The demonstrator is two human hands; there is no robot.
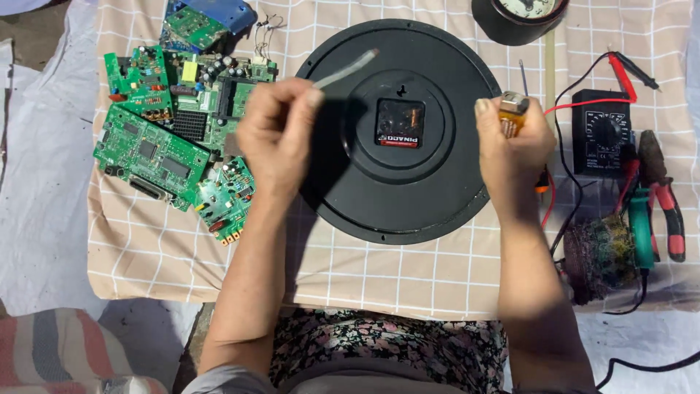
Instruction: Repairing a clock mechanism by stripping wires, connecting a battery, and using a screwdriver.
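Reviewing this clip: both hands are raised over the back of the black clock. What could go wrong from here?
1. The left hand pinches a thin grey stick that looks blurred; it could slip and land on the exposed clock mechanism.
2. The right hand holds an orange-handled tool close to the red meter lead; it might snag it and tug the black meter.
3. The green circuit boards lie piled beside the left forearm, which might knock them.
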